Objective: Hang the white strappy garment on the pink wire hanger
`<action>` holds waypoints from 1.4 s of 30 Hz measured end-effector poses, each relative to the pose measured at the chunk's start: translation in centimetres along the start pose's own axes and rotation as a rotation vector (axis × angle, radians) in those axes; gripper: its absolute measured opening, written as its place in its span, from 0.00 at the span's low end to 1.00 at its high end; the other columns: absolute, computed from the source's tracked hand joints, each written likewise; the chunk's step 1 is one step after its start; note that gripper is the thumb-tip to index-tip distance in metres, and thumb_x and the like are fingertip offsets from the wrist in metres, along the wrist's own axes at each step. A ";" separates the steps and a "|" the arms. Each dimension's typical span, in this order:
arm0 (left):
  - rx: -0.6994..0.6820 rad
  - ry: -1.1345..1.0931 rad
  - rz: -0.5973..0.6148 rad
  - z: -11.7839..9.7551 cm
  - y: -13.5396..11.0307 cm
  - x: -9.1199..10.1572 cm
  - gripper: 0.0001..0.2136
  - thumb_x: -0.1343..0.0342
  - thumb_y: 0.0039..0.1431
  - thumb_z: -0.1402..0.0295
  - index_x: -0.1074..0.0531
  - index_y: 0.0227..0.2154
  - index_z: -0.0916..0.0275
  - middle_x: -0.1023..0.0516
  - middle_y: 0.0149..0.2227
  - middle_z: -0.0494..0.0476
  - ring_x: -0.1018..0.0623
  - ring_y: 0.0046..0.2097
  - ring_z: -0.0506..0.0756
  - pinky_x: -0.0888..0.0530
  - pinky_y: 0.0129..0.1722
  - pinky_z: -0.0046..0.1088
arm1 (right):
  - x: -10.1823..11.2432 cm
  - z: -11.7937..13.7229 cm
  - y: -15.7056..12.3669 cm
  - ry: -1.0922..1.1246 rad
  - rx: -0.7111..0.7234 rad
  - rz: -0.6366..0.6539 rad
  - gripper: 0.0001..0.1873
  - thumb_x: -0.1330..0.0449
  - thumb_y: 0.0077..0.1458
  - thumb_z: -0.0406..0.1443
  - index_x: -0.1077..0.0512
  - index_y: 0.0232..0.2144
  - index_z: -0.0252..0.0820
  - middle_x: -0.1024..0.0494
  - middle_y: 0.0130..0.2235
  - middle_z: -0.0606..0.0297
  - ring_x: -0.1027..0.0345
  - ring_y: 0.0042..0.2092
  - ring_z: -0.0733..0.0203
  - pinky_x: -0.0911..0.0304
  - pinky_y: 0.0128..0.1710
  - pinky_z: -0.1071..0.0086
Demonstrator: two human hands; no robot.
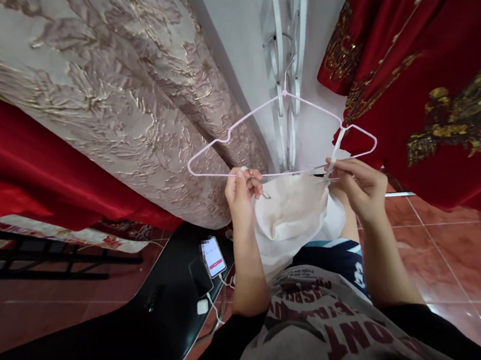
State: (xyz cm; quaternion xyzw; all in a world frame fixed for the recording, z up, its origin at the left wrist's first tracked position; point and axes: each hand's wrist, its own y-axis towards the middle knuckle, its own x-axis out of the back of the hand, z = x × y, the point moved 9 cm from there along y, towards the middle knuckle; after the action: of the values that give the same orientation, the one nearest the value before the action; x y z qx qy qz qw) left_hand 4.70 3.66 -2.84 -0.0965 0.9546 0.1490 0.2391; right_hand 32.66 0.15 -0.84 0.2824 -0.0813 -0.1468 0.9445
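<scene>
A thin pale pink clothes hanger (256, 109) hangs by its metal hook from a white rack. Below its lower bar is a white garment (291, 209), bunched in front of my lap. A narrow white strap (339, 146) runs over the hanger's right notch, and my right hand (363, 187) pinches it near the bar. My left hand (242, 194) is closed at the left part of the lower bar. A small white piece of the garment shows at its fingertips; the curled fingers hide the rest. The left notch carries no strap.
Beige embossed fabric (123, 95) hangs at left, and red embroidered garments (444, 76) at right. The white metal rack (275, 10) stands ahead. On the black glossy table (110, 333) lie a lit phone (214, 257), cables and a white charger (202, 306). Red tiles (457, 246) cover the floor.
</scene>
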 end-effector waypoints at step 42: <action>-0.524 0.457 -0.350 -10.0 3.0 8.3 0.09 0.32 0.58 0.67 0.15 0.42 0.59 0.14 0.47 0.59 0.17 0.56 0.60 0.24 0.62 0.40 | -7.0 0.4 0.3 -0.426 0.374 0.372 0.18 0.40 0.68 0.52 0.20 0.46 0.47 0.19 0.38 0.63 0.28 0.41 0.54 0.40 0.47 0.58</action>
State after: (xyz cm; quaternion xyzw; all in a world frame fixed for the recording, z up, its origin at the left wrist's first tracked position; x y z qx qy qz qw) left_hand -7.55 2.18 2.27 -0.3465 0.8819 0.3195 0.0094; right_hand 25.98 2.44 -0.89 0.3939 -0.3523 -0.0102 0.8489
